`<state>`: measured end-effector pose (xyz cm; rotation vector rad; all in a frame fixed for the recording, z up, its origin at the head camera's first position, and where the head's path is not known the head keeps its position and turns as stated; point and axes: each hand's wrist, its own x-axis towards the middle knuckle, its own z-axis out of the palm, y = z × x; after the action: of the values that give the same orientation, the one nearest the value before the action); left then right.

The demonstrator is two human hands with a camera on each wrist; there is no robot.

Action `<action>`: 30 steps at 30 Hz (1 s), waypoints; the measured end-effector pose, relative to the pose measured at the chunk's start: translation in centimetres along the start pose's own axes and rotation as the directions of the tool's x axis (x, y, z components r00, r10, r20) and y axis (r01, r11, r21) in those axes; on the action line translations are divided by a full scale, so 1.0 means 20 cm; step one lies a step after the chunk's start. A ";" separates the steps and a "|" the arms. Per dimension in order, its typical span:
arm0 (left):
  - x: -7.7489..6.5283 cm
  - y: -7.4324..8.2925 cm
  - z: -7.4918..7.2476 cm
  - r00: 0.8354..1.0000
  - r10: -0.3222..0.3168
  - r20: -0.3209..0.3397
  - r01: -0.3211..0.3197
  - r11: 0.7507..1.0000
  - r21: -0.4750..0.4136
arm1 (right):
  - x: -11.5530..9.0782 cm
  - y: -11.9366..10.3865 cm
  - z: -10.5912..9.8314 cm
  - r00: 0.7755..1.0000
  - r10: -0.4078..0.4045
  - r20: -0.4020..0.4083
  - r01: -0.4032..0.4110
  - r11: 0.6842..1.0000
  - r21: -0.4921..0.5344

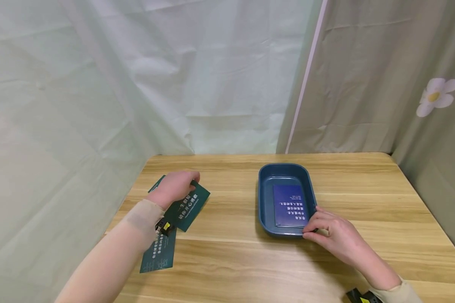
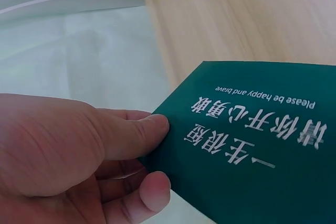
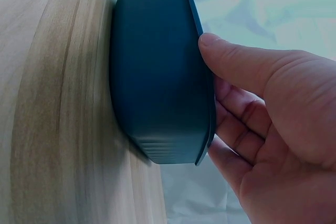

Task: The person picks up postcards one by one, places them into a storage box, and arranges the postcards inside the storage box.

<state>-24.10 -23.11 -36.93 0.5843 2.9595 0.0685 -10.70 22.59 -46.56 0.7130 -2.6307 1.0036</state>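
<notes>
My left hand (image 1: 176,185) is over the left side of the table and pinches a dark green card (image 1: 192,207) by one corner. In the left wrist view, the thumb lies on top of the card, which bears white printed Chinese and English text. Partly under it and my wrist lies another green card (image 1: 160,252). With thumb and fingers, my right hand (image 1: 337,233) grips the rim of a dark blue rectangular tray (image 1: 261,202) at its near right corner. Flat inside the tray is a purple-blue card (image 1: 288,200) with white text.
The wooden table (image 1: 227,261) has light grain, and its far edge meets a pale hanging curtain (image 1: 212,84). A grey curtain with flower prints (image 1: 436,97) hangs at the right. Wood surface lies between the green cards and the tray.
</notes>
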 end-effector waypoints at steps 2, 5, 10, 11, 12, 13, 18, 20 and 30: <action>0.00 0.00 -0.01 1.000 -0.002 0.009 0.002 1.000 0.003 | 0.00 0.00 0.00 1.000 0.008 0.002 -0.008 1.000 0.002; -0.01 0.01 -0.02 1.000 -0.005 0.019 0.005 1.000 0.006 | -0.01 0.00 -0.01 1.000 0.013 0.001 -0.013 1.000 0.005; -0.01 0.01 -0.04 1.000 -0.009 0.026 0.009 1.000 0.009 | -0.01 0.00 -0.01 1.000 0.012 -0.001 -0.012 1.000 0.002; -0.01 0.01 -0.04 1.000 -0.008 0.025 0.007 1.000 0.012 | -0.01 0.00 -0.01 1.000 0.012 0.000 -0.012 1.000 0.002; -0.01 0.02 -0.05 1.000 -0.004 0.022 0.004 1.000 0.015 | -0.01 0.00 -0.01 1.000 0.012 0.001 -0.012 1.000 0.002; -0.01 0.02 -0.05 1.000 0.001 0.019 -0.001 1.000 0.019 | -0.01 0.00 -0.01 1.000 0.012 0.001 -0.012 1.000 0.002; -0.02 0.04 -0.08 0.999 0.033 -0.004 -0.033 0.999 0.032 | 0.00 0.00 -0.01 1.000 0.011 0.000 -0.011 1.000 0.001; -0.03 0.05 -0.09 0.999 0.048 -0.012 -0.048 0.998 0.036 | 0.00 0.00 0.00 1.000 0.006 -0.001 -0.006 1.000 0.002; -0.05 0.09 -0.12 0.992 0.122 -0.027 -0.122 0.992 0.018 | -0.01 0.00 0.00 1.000 -0.009 -0.010 0.009 1.000 0.001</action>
<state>-22.80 -21.84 -34.33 0.7721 2.9509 0.0647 -10.58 22.61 -46.66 0.7174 -2.6163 1.0042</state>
